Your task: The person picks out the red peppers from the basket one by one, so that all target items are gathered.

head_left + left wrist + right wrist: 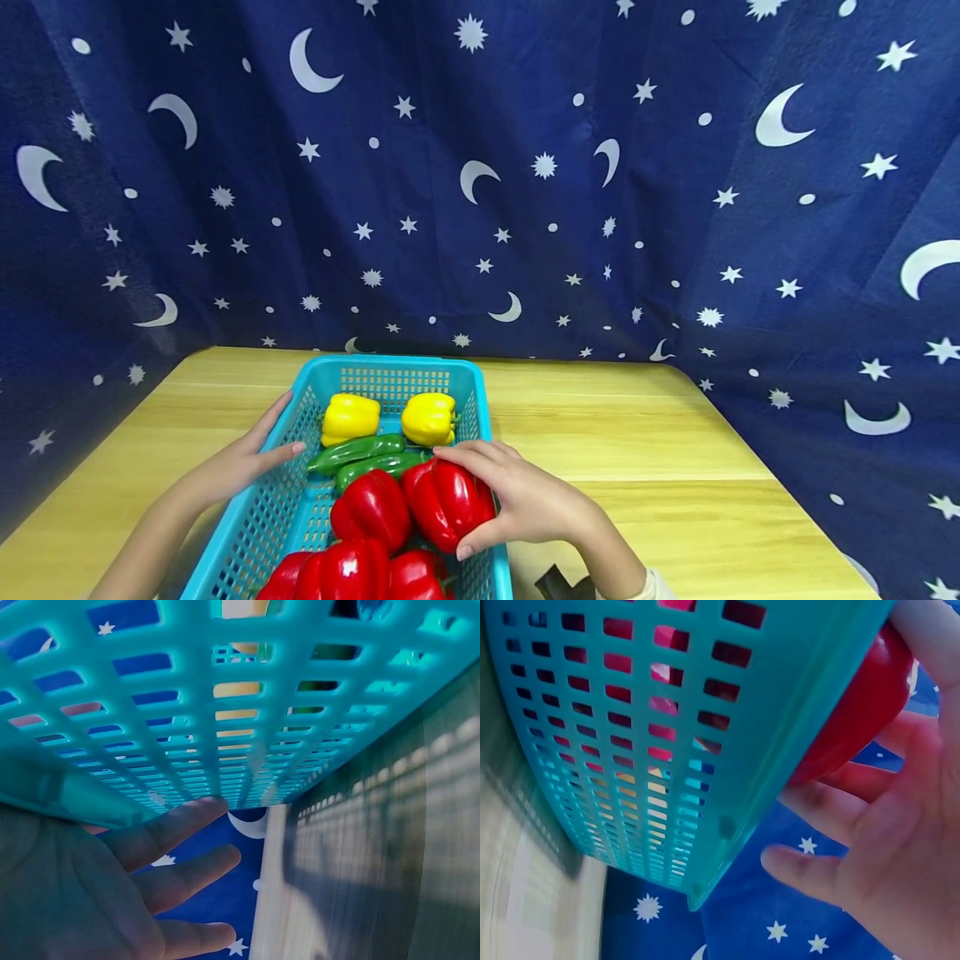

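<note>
A blue plastic basket (266,492) with a slotted wall holds several red bell peppers (372,510), two green peppers (356,452) and two yellow bell peppers (351,418). With curved fingers and thumb, my right hand (525,498) grips one red bell pepper (450,502) at the basket's right rim; the same pepper (859,712) shows above that rim in the right wrist view. My left hand (236,462) is at the left rim, its thumb over the edge. The left wrist view shows straight, spread fingers (184,881) along the outside of the slotted wall.
The basket stands on a light wooden table (615,433). A dark blue curtain (540,233) with white moons and stars hangs behind and along the sides. Near my right forearm lies a dark object (558,583), partly cut off by the frame.
</note>
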The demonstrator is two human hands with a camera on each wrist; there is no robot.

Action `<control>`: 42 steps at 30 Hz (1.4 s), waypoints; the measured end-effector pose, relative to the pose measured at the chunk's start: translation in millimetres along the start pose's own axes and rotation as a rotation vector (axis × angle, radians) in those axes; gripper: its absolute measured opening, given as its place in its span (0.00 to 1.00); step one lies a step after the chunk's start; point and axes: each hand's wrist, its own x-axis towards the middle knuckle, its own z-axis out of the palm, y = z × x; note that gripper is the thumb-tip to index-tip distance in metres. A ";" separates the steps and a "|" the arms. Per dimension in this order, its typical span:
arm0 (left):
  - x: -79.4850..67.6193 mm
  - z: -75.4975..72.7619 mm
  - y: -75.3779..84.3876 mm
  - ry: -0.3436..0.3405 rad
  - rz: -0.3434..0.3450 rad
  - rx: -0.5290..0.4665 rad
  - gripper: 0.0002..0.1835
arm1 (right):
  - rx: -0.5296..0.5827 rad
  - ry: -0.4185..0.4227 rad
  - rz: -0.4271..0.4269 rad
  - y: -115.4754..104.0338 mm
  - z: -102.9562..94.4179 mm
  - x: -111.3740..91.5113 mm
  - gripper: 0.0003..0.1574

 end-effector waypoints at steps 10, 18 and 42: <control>-2.3 2.1 -1.7 0.004 0.011 0.015 0.45 | 0.090 0.076 -0.072 8.3 -4.1 -1.5 0.51; -2.1 1.4 -1.6 -0.001 0.001 0.003 0.45 | 0.128 0.158 -0.031 15.6 -9.3 -2.7 0.52; -0.8 1.1 -1.0 -0.002 -0.003 -0.016 0.45 | 0.268 0.338 0.013 50.7 -25.0 -2.8 0.53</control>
